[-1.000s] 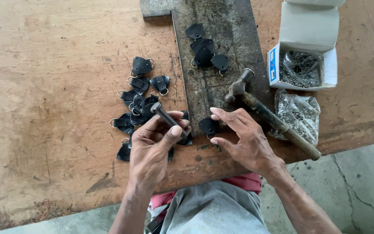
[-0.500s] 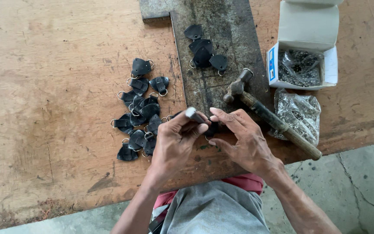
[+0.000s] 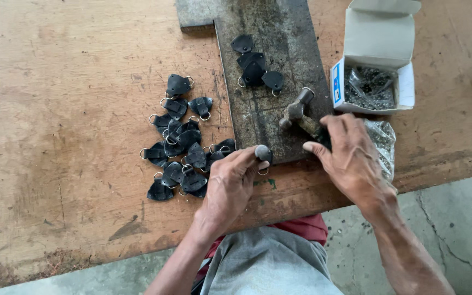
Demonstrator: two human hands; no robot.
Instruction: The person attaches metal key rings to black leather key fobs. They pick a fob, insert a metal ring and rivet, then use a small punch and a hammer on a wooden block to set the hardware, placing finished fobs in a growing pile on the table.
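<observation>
My left hand [image 3: 230, 183] pinches a small black leather tab with a metal ring [image 3: 264, 159] at the near edge of a dark metal plate [image 3: 279, 54]. My right hand [image 3: 350, 155] closes over the handle of a small hammer [image 3: 297, 109] lying on that plate. A pile of similar black tabs [image 3: 178, 145] sits on the wooden table [image 3: 55, 109] to the left; an open box of rivets [image 3: 375, 82] stands right.
</observation>
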